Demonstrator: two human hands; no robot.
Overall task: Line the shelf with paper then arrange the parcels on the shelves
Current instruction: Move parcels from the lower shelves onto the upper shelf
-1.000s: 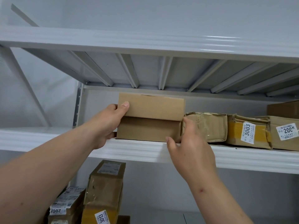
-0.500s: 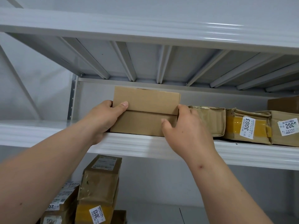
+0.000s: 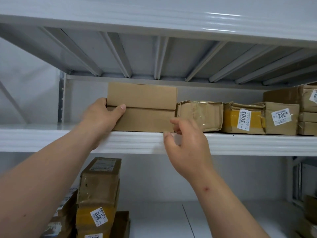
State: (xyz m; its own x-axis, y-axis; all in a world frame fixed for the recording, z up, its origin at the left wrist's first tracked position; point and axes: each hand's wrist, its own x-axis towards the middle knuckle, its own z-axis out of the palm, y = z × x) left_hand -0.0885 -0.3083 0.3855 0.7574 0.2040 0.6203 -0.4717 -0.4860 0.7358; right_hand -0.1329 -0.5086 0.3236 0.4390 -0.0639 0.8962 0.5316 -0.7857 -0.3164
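Two plain cardboard boxes [image 3: 142, 107], one stacked on the other, stand on the white shelf [image 3: 240, 143] at its left part. My left hand [image 3: 103, 115] grips the stack's left end, thumb across the seam between the two boxes. My right hand [image 3: 187, 143] hovers just off the stack's lower right corner, fingers loosely curled and holding nothing. Right of the stack lie a taped parcel [image 3: 199, 115], a parcel labelled 3003 [image 3: 243, 118] and one labelled 200 [image 3: 281, 118].
More boxes [image 3: 307, 107] are stacked at the shelf's far right. Below, on the lower shelf [image 3: 171, 219], a pile of parcels [image 3: 98, 198] with one labelled 3013 stands at the left. The ribbed underside of the upper shelf [image 3: 154, 54] hangs close overhead.
My right hand has let go of the stack's right end and drawn back toward me. The stack sits deeper on the shelf, against the taped parcel. My left hand keeps its grip.
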